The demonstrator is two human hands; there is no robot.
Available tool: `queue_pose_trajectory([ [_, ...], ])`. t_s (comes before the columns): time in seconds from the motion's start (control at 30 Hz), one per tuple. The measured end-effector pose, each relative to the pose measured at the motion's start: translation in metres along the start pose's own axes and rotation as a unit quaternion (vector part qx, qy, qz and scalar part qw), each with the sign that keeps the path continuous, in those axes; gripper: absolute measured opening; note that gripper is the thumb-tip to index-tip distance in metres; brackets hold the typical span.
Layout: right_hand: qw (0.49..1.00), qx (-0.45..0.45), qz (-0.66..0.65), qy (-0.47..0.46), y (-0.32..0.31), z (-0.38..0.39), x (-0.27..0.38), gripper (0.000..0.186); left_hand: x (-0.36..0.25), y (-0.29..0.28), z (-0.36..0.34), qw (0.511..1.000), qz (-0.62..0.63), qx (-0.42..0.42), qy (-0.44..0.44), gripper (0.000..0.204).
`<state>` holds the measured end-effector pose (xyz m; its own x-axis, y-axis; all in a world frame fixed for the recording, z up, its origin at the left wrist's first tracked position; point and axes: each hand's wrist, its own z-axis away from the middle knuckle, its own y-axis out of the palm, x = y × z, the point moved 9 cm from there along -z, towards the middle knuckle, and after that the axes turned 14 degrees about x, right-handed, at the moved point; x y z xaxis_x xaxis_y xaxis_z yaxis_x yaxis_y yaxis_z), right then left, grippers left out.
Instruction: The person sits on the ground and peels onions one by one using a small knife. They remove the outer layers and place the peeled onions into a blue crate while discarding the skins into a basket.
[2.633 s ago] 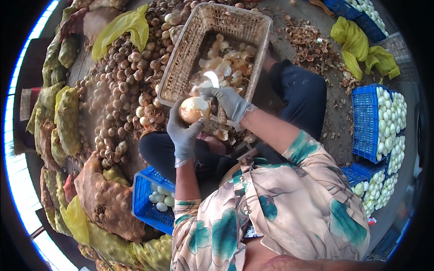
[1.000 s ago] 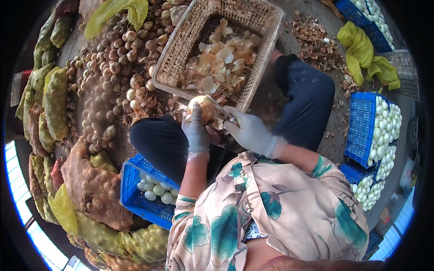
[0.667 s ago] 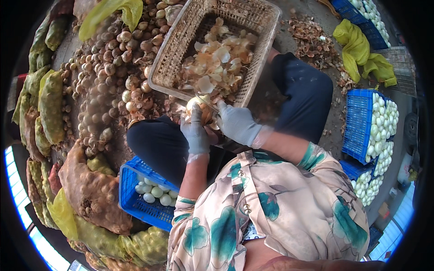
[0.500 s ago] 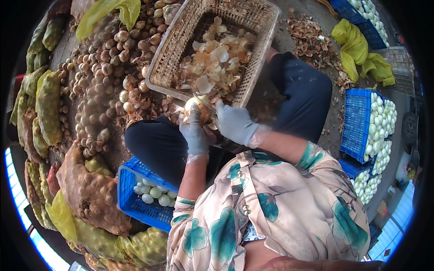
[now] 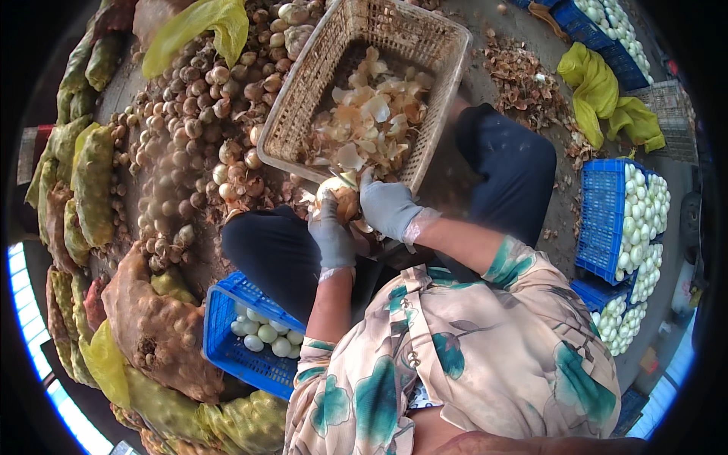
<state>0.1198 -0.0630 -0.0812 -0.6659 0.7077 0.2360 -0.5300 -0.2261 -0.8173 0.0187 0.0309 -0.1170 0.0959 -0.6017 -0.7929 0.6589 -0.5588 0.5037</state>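
My left hand [image 5: 331,235], in a grey glove, is closed around an onion [image 5: 346,200] that is partly stripped of its brown skin. Close against the onion's right side is my right hand [image 5: 390,208], gloved too and closed on a small knife. Only a bit of the knife's blade [image 5: 348,180] shows, lying across the top of the onion; the handle is hidden in my fingers. Both hands are between my knees, at the near edge of a dirty beige plastic crate [image 5: 274,145]. Loose onion skins [image 5: 378,114] are heaped inside that crate.
Unpeeled onions [image 5: 186,129] spread over the floor at left, beside full mesh sacks [image 5: 155,326]. A blue crate [image 5: 216,334] with peeled onions stands by my left thigh. Blue crates [image 5: 601,220] of peeled onions are stacked at right, near a yellow mesh bag [image 5: 588,83].
The knife blade has shifted over the top of the onion, and my right hand sits slightly closer to my left. The whole view has shifted a little. Both grips are kept.
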Motion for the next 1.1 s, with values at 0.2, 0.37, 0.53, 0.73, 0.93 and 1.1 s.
queue_pose_trajectory([
  [0.2, 0.979, -0.018, -0.194, -0.062, -0.024, 0.027, -0.011, 0.028, -0.023, 0.014, 0.010, 0.998, -0.053, 0.020, 0.028, 0.045],
  [0.37, 0.831, 0.040, -0.532, -0.158, -0.046, 0.025, -0.026, 0.029, -0.061, 0.064, 0.019, 0.994, -0.009, 0.101, 0.047, 0.051],
  [0.53, 0.628, 0.070, -0.765, -0.122, -0.066, 0.043, -0.025, 0.026, -0.080, 0.080, 0.011, 0.986, -0.034, 0.144, 0.074, 0.058],
  [0.73, 0.513, 0.013, -0.854, -0.088, -0.052, 0.029, -0.028, 0.023, -0.066, 0.080, 0.003, 0.979, 0.080, 0.183, 0.029, 0.062],
  [0.93, 0.348, 0.096, -0.924, -0.124, -0.039, 0.023, -0.019, 0.017, -0.037, 0.073, -0.006, 0.951, 0.259, 0.144, -0.084, 0.072],
  [1.1, 0.368, 0.081, -0.916, -0.134, -0.049, 0.030, -0.025, 0.016, -0.039, 0.068, -0.022, 0.975, 0.169, 0.135, -0.037, 0.064],
])
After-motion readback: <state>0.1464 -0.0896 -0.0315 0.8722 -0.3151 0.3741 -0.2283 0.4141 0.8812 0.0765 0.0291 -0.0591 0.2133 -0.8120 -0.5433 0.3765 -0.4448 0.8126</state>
